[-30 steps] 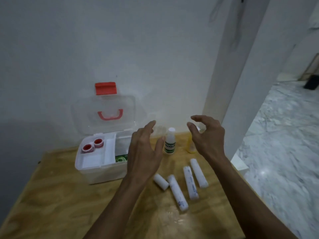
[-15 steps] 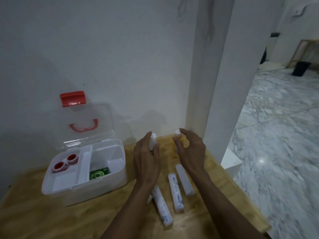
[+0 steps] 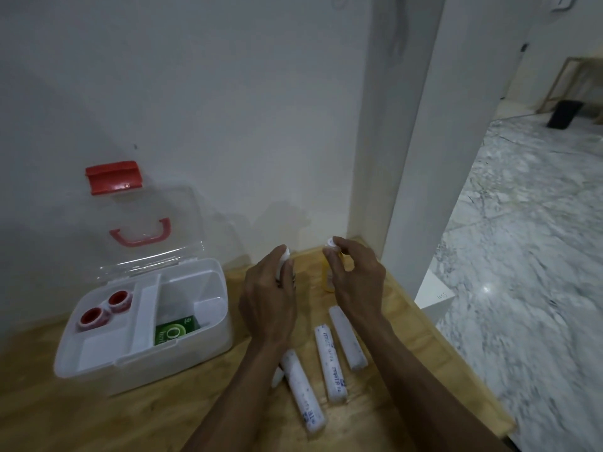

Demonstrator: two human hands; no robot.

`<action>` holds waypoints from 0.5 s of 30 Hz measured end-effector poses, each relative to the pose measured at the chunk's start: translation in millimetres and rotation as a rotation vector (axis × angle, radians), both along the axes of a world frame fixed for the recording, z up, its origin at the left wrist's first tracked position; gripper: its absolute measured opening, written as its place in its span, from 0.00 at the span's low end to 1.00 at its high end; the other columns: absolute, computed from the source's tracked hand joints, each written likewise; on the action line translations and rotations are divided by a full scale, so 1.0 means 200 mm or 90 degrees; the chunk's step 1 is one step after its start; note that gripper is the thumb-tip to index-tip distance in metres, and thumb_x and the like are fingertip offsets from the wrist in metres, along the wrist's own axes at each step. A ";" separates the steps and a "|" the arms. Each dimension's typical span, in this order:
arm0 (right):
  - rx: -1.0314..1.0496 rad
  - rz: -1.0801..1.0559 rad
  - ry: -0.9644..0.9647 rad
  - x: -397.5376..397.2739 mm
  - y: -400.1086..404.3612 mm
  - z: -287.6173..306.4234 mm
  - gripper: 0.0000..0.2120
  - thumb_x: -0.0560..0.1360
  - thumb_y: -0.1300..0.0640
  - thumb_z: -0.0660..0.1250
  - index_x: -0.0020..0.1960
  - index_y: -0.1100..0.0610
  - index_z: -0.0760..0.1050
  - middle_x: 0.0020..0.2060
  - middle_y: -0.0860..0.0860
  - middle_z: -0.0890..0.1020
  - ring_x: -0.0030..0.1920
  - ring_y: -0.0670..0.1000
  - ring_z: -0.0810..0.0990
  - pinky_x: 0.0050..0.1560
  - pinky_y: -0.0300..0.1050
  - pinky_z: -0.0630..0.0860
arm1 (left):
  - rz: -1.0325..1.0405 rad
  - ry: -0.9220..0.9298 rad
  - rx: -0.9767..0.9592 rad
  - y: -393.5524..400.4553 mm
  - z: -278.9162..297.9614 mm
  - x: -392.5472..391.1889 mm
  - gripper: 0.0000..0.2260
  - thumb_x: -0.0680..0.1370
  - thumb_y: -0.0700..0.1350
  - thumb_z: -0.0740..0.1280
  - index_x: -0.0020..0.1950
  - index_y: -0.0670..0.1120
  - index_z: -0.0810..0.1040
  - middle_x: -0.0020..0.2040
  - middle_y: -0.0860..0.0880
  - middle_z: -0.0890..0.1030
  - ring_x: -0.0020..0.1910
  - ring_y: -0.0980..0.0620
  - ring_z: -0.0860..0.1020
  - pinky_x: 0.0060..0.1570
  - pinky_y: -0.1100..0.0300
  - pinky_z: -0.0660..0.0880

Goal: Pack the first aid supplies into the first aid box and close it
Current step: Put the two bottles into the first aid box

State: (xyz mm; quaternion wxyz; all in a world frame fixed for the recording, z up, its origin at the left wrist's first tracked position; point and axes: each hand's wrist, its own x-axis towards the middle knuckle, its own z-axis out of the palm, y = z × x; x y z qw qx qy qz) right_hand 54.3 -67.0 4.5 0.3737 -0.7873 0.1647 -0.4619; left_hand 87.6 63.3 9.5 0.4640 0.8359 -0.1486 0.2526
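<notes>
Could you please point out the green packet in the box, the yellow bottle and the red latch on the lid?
green packet (image 3: 177, 328): head view, printed top face.
yellow bottle (image 3: 327, 276): head view, body's left side.
red latch (image 3: 113, 176): head view, middle.

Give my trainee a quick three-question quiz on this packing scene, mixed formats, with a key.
1. True or false: the first aid box has its lid shut.
2. How many red tape rolls sit in the tray? A) one B) two C) four
3. Fill in: the right hand is at the ____ bottle, while the left hand reaches the white bottle.

Key: 1 false; 2 B; 3 yellow.
</notes>
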 end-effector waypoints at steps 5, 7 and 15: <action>0.002 0.007 -0.017 0.00 -0.01 0.02 0.11 0.73 0.58 0.75 0.53 0.60 0.84 0.46 0.51 0.86 0.47 0.49 0.83 0.51 0.42 0.77 | -0.006 -0.023 -0.007 0.00 0.01 0.00 0.13 0.79 0.48 0.65 0.60 0.46 0.81 0.55 0.48 0.84 0.52 0.48 0.82 0.49 0.53 0.79; 0.003 0.009 -0.021 -0.01 -0.02 0.03 0.10 0.72 0.58 0.75 0.53 0.59 0.84 0.45 0.51 0.86 0.46 0.48 0.83 0.50 0.43 0.78 | -0.011 -0.032 -0.012 0.00 0.02 0.00 0.13 0.79 0.48 0.65 0.60 0.46 0.81 0.55 0.48 0.84 0.52 0.48 0.82 0.49 0.52 0.80; 0.016 0.031 -0.064 -0.10 0.01 0.25 0.08 0.73 0.54 0.75 0.51 0.54 0.84 0.43 0.47 0.86 0.42 0.44 0.83 0.45 0.44 0.80 | -0.028 -0.062 -0.110 0.04 0.24 -0.10 0.12 0.79 0.48 0.67 0.59 0.47 0.82 0.54 0.48 0.84 0.50 0.52 0.83 0.46 0.50 0.81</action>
